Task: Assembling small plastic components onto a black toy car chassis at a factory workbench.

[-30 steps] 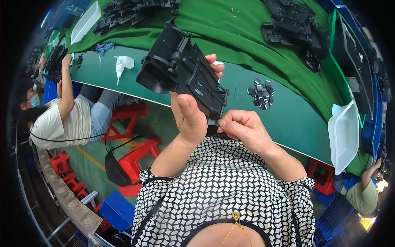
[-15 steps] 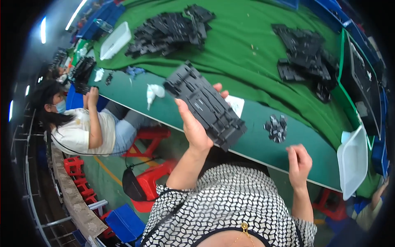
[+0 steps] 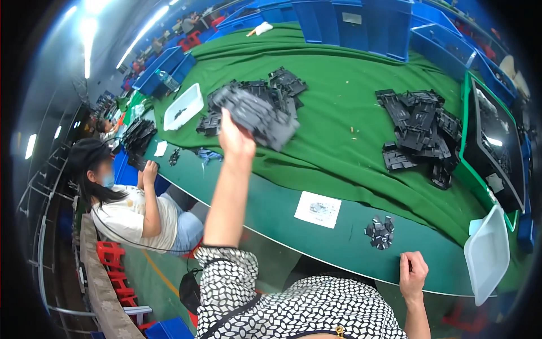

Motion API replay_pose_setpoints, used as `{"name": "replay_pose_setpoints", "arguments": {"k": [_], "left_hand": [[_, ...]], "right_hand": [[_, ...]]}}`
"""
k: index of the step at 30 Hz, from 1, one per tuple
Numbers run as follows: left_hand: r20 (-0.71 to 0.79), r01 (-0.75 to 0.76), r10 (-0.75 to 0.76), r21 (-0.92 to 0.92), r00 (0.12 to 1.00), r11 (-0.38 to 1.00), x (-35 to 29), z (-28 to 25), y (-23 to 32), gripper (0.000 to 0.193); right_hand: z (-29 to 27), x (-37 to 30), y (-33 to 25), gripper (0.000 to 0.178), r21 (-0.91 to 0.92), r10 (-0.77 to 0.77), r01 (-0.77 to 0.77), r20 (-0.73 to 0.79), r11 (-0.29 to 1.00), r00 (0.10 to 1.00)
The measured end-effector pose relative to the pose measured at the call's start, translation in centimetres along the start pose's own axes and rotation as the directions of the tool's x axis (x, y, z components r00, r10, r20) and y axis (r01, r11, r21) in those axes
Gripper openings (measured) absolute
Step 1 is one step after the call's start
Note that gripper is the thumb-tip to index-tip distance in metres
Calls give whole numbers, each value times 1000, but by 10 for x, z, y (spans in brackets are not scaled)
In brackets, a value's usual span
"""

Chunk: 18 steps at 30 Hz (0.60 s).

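Observation:
My left hand (image 3: 237, 138) is stretched forward, gripping a flat black molded plastic part (image 3: 259, 117) by its near edge; the part is blurred. Behind and partly under it in this view lies a pile of similar black parts (image 3: 288, 83) on the green cloth. My right hand (image 3: 414, 271) is at the table's front edge, fingers curled closed; whether they hold anything is hidden. Just to its left, a small heap of little black pieces (image 3: 380, 232) sits on the table. Left of that heap lies a white printed sheet (image 3: 318, 209).
Another pile of black parts (image 3: 420, 121) is at the right, beside a green-edged box (image 3: 466, 141). White trays stand at far left (image 3: 195, 101) and near right (image 3: 486, 260). Blue bins (image 3: 355, 39) line the back. A co-worker (image 3: 127, 212) sits at the left.
My left hand has carried the black part forward and left, from above the near table to over the left pile. The view has tilted up. The white glue-bottle-like item is hidden now.

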<state>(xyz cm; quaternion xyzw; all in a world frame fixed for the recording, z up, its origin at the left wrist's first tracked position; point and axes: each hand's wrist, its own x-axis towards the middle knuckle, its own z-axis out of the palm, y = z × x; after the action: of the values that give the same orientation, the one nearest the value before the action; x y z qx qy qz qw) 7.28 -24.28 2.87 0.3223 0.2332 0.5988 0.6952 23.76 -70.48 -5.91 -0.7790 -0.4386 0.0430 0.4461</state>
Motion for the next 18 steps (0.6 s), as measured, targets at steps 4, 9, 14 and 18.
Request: {"name": "replay_pose_setpoints", "arguments": {"k": [4, 9, 14, 18], "left_hand": [[-184, 68, 22, 470, 983, 880, 114, -21, 19, 36], [-295, 63, 313, 811, 903, 582, 133, -11, 12, 39], [284, -329, 733, 940, 618, -87, 101, 38, -28, 53], [581, -430, -224, 765, 782, 480, 5, 120, -98, 37]], "right_hand": [[2, 8, 0, 3, 31, -15, 15, 5, 999, 1000], [4, 10, 8, 5, 45, -17, 18, -18, 999, 1000], [-1, 7, 7, 6, 51, -16, 18, -49, 999, 999], [-5, 5, 13, 7, 70, -10, 15, -63, 997, 998]]}}
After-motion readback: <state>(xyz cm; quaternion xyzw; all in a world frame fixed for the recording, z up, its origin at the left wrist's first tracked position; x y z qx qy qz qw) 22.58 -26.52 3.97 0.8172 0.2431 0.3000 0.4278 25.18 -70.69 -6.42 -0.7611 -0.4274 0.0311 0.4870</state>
